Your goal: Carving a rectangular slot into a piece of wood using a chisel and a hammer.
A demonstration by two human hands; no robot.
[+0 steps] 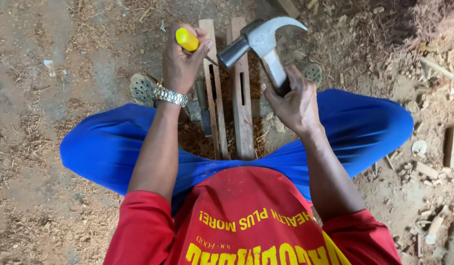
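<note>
Chisel (190, 43) clamped in left hand (180, 64); right hand (293, 100) grips hammer (259, 41), seemingly just beside it.

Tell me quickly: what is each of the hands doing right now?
Left hand: closed on a yellow-handled chisel.
Right hand: closed on a claw hammer.
</note>
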